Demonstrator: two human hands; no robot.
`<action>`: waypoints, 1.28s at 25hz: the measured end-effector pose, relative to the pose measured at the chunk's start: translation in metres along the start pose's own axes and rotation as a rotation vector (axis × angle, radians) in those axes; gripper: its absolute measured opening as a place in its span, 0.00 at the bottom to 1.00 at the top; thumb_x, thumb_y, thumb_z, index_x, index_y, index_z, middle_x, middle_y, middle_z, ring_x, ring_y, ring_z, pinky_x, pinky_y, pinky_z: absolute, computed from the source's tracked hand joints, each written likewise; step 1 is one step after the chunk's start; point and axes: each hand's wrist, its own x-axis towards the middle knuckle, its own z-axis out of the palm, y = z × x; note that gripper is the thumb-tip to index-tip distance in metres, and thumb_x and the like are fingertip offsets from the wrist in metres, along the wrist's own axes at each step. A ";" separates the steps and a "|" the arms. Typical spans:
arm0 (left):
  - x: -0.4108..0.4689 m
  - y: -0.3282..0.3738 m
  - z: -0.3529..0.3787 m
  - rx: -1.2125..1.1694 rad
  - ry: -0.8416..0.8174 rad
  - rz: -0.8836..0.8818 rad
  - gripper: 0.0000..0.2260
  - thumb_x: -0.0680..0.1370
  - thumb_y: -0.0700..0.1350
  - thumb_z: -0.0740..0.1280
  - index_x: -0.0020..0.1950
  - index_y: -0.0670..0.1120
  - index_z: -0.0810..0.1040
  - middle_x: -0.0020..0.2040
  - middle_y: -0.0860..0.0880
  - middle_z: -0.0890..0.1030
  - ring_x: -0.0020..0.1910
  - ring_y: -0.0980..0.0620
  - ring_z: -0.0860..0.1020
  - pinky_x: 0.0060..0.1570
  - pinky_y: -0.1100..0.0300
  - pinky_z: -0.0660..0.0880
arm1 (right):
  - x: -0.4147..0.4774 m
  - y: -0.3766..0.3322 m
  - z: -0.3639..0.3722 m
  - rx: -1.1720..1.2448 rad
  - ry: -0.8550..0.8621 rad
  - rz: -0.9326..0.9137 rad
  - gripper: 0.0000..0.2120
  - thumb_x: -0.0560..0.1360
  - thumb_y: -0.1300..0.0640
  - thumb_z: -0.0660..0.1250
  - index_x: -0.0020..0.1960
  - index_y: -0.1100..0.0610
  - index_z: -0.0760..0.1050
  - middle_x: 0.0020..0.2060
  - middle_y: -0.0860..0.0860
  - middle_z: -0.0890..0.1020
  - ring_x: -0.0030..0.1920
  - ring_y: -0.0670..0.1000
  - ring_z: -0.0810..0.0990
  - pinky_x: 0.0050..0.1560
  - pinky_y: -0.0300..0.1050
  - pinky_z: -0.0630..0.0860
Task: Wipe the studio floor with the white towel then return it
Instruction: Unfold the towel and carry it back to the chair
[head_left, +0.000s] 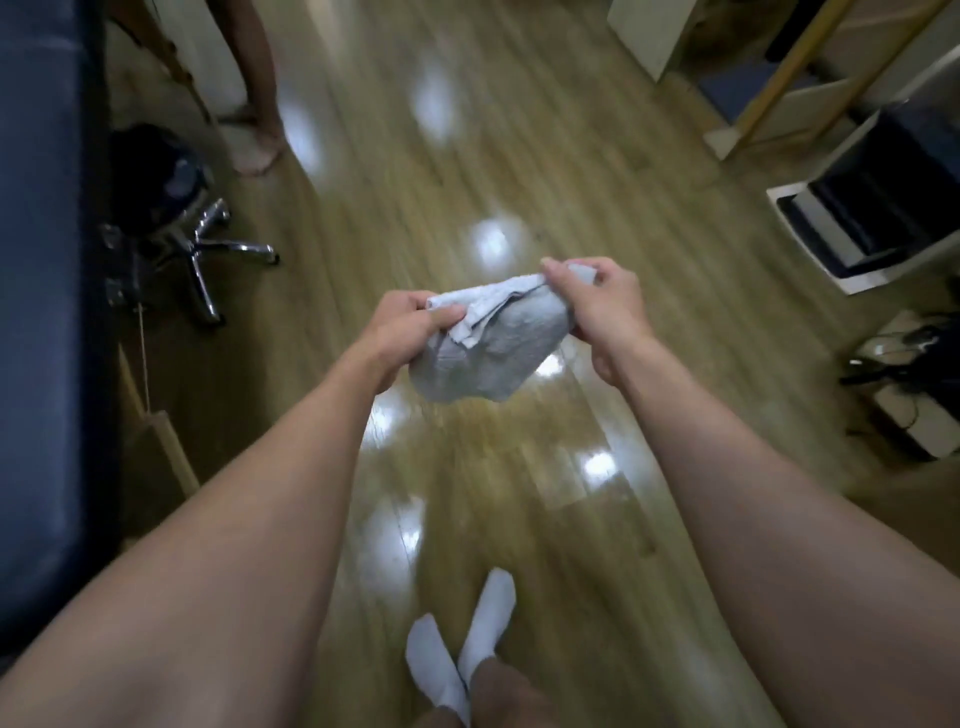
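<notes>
Both hands, left (410, 332) n right (597, 306), gripping the white towel (488, 348) bunched midair. Shiny floor (467, 467) + socks (462, 654) = prob slip risk tbh.

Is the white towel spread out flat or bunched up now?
Bunched up: the white towel hangs as a crumpled bundle between the left hand and right hand.

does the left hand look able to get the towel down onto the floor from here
Probably yes. The left hand already grips the white towel with the right hand, and the wooden floor directly beneath looks bare, though it means bending down.
</notes>
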 end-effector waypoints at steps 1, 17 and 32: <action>-0.008 0.033 0.003 -0.088 -0.009 0.049 0.06 0.76 0.44 0.70 0.43 0.42 0.80 0.37 0.45 0.80 0.34 0.52 0.76 0.35 0.61 0.70 | -0.002 -0.027 -0.013 0.148 -0.045 -0.005 0.20 0.69 0.51 0.76 0.57 0.57 0.77 0.48 0.52 0.84 0.46 0.51 0.84 0.44 0.48 0.79; -0.052 0.308 0.059 -0.231 -0.079 0.383 0.39 0.66 0.26 0.70 0.73 0.48 0.67 0.58 0.41 0.77 0.51 0.48 0.79 0.41 0.62 0.78 | -0.013 -0.235 -0.155 0.266 -0.058 -0.128 0.16 0.70 0.71 0.69 0.57 0.63 0.77 0.47 0.56 0.84 0.45 0.53 0.84 0.41 0.48 0.82; 0.059 0.445 0.093 0.415 -0.053 0.771 0.21 0.69 0.37 0.75 0.61 0.48 0.80 0.58 0.49 0.79 0.58 0.50 0.76 0.58 0.55 0.75 | 0.085 -0.326 -0.208 -0.110 0.184 -0.321 0.34 0.69 0.69 0.73 0.72 0.57 0.68 0.63 0.54 0.77 0.60 0.52 0.77 0.64 0.51 0.74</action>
